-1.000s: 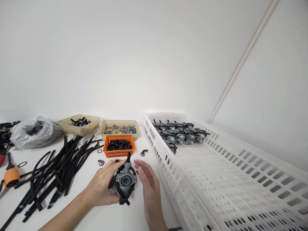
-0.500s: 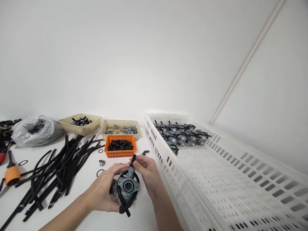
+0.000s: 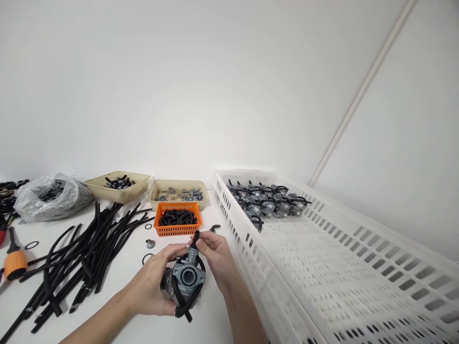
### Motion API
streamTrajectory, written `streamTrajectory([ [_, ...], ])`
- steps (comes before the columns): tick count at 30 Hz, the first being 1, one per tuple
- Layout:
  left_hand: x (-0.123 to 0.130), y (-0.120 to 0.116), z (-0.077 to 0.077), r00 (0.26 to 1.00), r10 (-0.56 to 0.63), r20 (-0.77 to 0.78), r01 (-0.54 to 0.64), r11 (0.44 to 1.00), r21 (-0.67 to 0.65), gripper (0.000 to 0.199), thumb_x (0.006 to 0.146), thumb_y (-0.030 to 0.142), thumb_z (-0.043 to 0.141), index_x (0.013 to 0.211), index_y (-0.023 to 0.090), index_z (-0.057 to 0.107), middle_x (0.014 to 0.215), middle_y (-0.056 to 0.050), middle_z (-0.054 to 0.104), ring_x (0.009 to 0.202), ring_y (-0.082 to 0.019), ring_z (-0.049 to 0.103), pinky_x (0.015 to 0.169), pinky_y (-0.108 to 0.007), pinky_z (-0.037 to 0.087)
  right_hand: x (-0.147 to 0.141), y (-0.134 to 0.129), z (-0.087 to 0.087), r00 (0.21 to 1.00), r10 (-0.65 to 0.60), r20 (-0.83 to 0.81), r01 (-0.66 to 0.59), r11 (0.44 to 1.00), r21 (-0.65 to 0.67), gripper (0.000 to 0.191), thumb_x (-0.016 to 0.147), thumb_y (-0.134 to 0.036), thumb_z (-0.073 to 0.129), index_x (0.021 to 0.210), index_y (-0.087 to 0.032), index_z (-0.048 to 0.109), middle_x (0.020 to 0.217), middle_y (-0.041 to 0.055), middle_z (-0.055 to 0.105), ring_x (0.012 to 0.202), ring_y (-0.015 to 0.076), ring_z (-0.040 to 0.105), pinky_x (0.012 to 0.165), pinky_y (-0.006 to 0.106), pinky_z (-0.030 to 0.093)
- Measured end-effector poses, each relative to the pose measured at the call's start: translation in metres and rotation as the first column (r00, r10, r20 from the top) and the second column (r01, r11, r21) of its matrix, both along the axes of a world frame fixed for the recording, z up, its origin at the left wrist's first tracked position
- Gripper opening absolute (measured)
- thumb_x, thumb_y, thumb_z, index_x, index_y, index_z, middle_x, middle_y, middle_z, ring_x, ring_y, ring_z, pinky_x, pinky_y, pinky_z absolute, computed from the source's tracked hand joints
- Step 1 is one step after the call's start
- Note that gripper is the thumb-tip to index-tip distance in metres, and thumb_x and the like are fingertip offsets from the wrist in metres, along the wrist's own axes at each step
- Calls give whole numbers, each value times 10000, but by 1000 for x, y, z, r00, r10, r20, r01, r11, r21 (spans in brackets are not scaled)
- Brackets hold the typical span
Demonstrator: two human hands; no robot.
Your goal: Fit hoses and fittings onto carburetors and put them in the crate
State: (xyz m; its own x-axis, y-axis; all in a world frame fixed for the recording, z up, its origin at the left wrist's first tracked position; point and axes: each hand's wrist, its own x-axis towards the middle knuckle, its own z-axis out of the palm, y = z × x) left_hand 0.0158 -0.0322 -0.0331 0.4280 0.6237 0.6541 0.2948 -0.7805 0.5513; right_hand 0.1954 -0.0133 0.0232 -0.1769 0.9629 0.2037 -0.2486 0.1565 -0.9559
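The background is filled by a white wall [image 3: 179,86], lit brightest near its middle and crossed at right by a slanting pale strip [image 3: 361,93]. Below, a white tabletop [image 3: 201,329] is seen.

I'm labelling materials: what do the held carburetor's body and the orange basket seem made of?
Carburetor body: probably cast metal, dull grey, judging by its thick flange. Orange basket: likely moulded plastic, smooth, judging by even colour and slotted walls.
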Motion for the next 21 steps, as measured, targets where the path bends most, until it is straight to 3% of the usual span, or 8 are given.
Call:
streamTrajectory([
  [4, 1, 3, 0, 992, 111, 59, -116, 989, 86, 929, 604, 233, 780, 1378, 268, 267, 1279, -136, 544, 1124, -326, 607, 905, -463, 546, -4, -7, -1, 988, -154, 3, 154, 986, 70, 412, 772, -521, 673, 1042, -212, 708, 979, 76, 752, 929, 239, 681, 894, 401, 497],
  [8, 3, 6, 3, 951, 279, 130, -295, 948, 119, 830, 670, 227, 720, 1375, 226, 281, 1248, -139, 557, 1096, -296, 623, 868, -428, 567, -12, -31, -6, 924, -367, 107, 341, 918, 202, 398, 844, -457, 597, 1178, -241, 615, 1173, 88, 673, 1101, 256, 603, 972, 420, 457],
  [12, 1, 7, 2, 894, 418, 164, -442, 883, 156, 793, 688, 200, 667, 1381, 224, 283, 1249, -134, 547, 1093, -296, 619, 825, -416, 581, -31, -52, -17, 850, -407, 334, 303, 897, 323, 692, 734, -267, 707, 1370, -289, 436, 1396, 74, 506, 1224, 284, 515, 1029, 444, 424],
  [16, -2, 6, -1, 856, 487, 172, -515, 832, 205, 810, 682, 135, 621, 1400, 247, 264, 1272, -133, 525, 1112, -304, 600, 721, -380, 602, -53, -51, -17, 807, -463, 367, 318, 864, 389, 782, 689, -165, 703, 1399, -278, 395, 1399, 78, 494, 1286, 291, 463, 1065, 433, 399],
  [21, -3, 7, 3, 856, 469, 218, -516, 799, 310, 762, 769, 115, 578, 1432, 266, 233, 1311, -131, 488, 1200, -290, 531, 782, -394, 593, -59, -44, -9, 771, -535, 345, 362, 814, 454, 701, 639, -128, 729, 1292, -258, 512, 1230, 81, 615, 1154, 286, 569, 1005, 406, 462],
])
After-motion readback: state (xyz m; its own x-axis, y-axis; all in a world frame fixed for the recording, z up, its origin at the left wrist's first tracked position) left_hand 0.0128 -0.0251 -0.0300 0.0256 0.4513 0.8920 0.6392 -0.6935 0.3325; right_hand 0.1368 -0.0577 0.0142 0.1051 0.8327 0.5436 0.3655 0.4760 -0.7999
